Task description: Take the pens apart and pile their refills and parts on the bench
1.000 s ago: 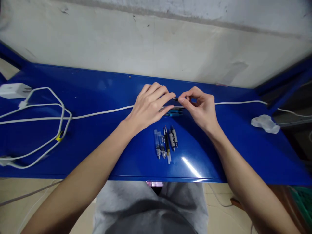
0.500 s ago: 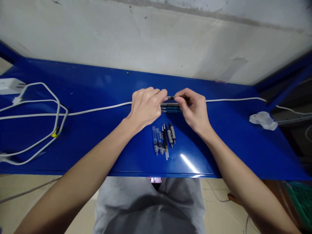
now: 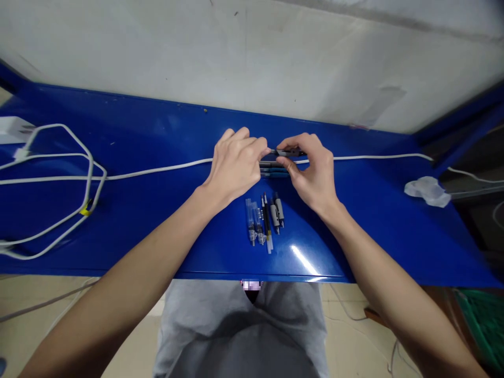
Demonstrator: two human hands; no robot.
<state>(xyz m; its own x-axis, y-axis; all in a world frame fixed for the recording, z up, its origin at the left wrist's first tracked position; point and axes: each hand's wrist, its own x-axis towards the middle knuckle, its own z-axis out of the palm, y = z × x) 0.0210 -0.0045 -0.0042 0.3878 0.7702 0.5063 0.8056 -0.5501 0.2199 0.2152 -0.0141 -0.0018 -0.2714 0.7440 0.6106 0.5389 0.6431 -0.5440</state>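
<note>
- On the blue shelf, at left, a white charger lies by a looped cable.
- The left hand, fingers curled, pinches a pen's thin end.
- Nearer, clear tubes, dark refills and grey grips lie together.
- The right hand pinches the pen's grey body near a row of pens.
- Crumpled plastic lies far right.

Grey pen part now shows between right fingers.
</note>
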